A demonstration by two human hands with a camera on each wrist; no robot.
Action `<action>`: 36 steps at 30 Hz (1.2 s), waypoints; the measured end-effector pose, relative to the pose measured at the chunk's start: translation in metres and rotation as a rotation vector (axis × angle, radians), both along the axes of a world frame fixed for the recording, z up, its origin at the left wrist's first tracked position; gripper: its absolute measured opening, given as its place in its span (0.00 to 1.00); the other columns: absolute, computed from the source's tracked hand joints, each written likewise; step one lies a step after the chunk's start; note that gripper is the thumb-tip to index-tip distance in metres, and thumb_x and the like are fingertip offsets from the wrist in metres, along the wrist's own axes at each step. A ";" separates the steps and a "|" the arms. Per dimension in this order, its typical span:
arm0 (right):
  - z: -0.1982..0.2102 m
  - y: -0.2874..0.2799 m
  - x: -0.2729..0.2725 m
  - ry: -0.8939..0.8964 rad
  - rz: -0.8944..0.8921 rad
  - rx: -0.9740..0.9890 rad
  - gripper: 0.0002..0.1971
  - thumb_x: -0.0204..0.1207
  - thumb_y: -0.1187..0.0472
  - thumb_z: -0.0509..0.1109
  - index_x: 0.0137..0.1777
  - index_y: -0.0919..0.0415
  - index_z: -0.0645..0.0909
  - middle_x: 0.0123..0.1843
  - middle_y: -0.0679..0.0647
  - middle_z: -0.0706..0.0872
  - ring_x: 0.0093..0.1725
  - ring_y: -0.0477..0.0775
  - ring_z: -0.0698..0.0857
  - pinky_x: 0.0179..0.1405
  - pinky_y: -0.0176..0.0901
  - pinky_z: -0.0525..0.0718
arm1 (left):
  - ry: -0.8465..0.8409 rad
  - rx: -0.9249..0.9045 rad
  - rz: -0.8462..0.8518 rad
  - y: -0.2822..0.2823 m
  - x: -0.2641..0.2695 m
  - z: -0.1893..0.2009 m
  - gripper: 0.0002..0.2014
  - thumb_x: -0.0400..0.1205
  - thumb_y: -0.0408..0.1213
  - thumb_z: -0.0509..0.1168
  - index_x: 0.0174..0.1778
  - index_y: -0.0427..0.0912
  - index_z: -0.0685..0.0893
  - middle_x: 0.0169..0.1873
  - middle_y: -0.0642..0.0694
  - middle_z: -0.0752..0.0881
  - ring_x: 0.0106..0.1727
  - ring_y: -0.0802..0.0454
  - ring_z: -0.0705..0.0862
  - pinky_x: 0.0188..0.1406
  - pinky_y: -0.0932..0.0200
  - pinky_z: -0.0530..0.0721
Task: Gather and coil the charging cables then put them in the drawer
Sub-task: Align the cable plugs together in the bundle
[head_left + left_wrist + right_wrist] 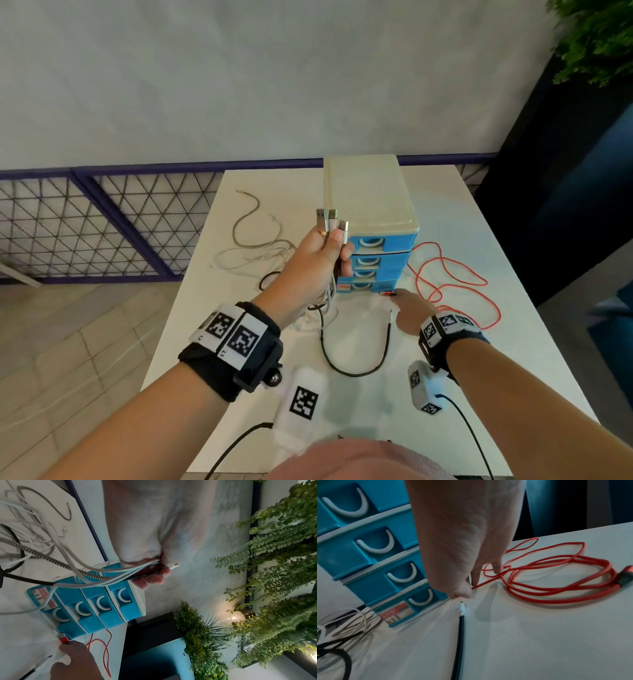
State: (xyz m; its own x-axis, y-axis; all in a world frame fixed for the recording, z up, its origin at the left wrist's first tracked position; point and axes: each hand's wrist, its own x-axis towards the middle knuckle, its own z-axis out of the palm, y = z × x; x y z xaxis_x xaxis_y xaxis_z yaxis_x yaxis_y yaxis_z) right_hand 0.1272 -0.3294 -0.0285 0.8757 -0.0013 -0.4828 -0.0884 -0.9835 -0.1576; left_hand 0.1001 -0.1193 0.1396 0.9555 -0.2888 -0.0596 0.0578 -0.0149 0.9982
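Cables (330, 226) bunched in left hand (317, 255), right hand (406, 308) pinching red plug (62, 637) by drawers (371, 260); gathering step, next: lift, add.

The worktop (445, 342) is a smooth, matt white surface. The drawer unit (373, 260) looks like plastic: glossy blue fronts under a cream, slightly sheened lid. The red cable (556, 596) has a woven, cloth-like sheath and a metallic red plug. The plugs (330, 221) held in the left hand (318, 253) are bright metal. The white cables (34, 524) look smooth and rubbery.
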 end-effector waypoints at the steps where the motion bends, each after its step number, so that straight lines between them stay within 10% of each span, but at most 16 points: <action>1: 0.000 0.000 -0.001 -0.014 0.024 -0.031 0.27 0.77 0.69 0.58 0.78 0.59 0.68 0.77 0.54 0.72 0.73 0.58 0.75 0.74 0.54 0.73 | -0.011 0.009 -0.009 -0.001 0.000 0.000 0.10 0.89 0.41 0.48 0.45 0.48 0.72 0.31 0.54 0.75 0.30 0.58 0.76 0.45 0.55 0.81; 9: 0.036 0.000 -0.019 -0.252 0.028 0.323 0.06 0.80 0.66 0.66 0.50 0.58 0.84 0.51 0.57 0.85 0.49 0.57 0.86 0.46 0.37 0.79 | -0.146 0.225 -0.117 -0.011 -0.003 0.003 0.06 0.87 0.41 0.56 0.58 0.46 0.72 0.45 0.57 0.80 0.43 0.67 0.82 0.42 0.70 0.83; 12: 0.078 0.013 -0.023 -0.344 -0.129 0.610 0.13 0.78 0.68 0.69 0.55 0.51 0.74 0.42 0.52 0.86 0.36 0.48 0.86 0.34 0.30 0.80 | -0.172 0.201 -0.069 -0.015 -0.002 0.004 0.04 0.87 0.43 0.54 0.50 0.50 0.72 0.36 0.57 0.74 0.33 0.65 0.77 0.50 0.55 0.86; 15: 0.121 0.029 -0.019 -0.396 -0.253 0.970 0.15 0.78 0.71 0.69 0.60 0.56 0.76 0.43 0.59 0.86 0.31 0.40 0.86 0.37 0.28 0.82 | -0.195 0.166 0.008 -0.018 0.002 0.007 0.07 0.88 0.44 0.53 0.48 0.48 0.73 0.34 0.52 0.75 0.34 0.60 0.78 0.55 0.45 0.83; 19: 0.171 0.051 -0.018 -0.458 -0.290 1.257 0.10 0.85 0.67 0.61 0.43 0.62 0.81 0.42 0.60 0.86 0.32 0.43 0.88 0.42 0.38 0.89 | -0.197 0.126 0.139 -0.018 0.008 0.016 0.13 0.88 0.44 0.52 0.61 0.42 0.75 0.48 0.52 0.81 0.48 0.64 0.81 0.57 0.59 0.81; 23: 0.189 0.078 -0.022 -0.517 -0.175 1.082 0.10 0.87 0.57 0.59 0.45 0.56 0.78 0.45 0.59 0.86 0.47 0.54 0.89 0.45 0.47 0.91 | -0.056 -0.040 0.107 -0.016 0.013 0.027 0.14 0.89 0.40 0.51 0.63 0.38 0.76 0.50 0.45 0.86 0.45 0.64 0.87 0.40 0.70 0.83; 28: 0.189 0.097 -0.026 -0.657 -0.115 0.964 0.09 0.88 0.58 0.54 0.50 0.60 0.73 0.37 0.51 0.79 0.36 0.51 0.78 0.42 0.53 0.81 | 0.100 -0.205 0.059 -0.007 0.017 0.037 0.13 0.89 0.40 0.52 0.56 0.41 0.82 0.43 0.46 0.86 0.41 0.55 0.85 0.33 0.64 0.84; 33: 0.188 0.101 -0.026 -0.414 -0.134 1.046 0.14 0.89 0.55 0.50 0.53 0.58 0.75 0.40 0.50 0.80 0.42 0.50 0.81 0.53 0.57 0.83 | 0.121 -0.107 -0.008 0.000 0.015 0.036 0.20 0.88 0.45 0.52 0.67 0.38 0.80 0.54 0.47 0.86 0.52 0.57 0.84 0.51 0.61 0.80; 36: 0.188 0.094 -0.030 -0.211 -0.165 1.198 0.16 0.89 0.52 0.51 0.46 0.54 0.77 0.35 0.50 0.81 0.33 0.45 0.81 0.40 0.44 0.81 | 0.139 -0.018 -0.114 0.008 0.015 0.036 0.21 0.88 0.47 0.51 0.69 0.40 0.80 0.56 0.44 0.85 0.51 0.52 0.83 0.56 0.57 0.79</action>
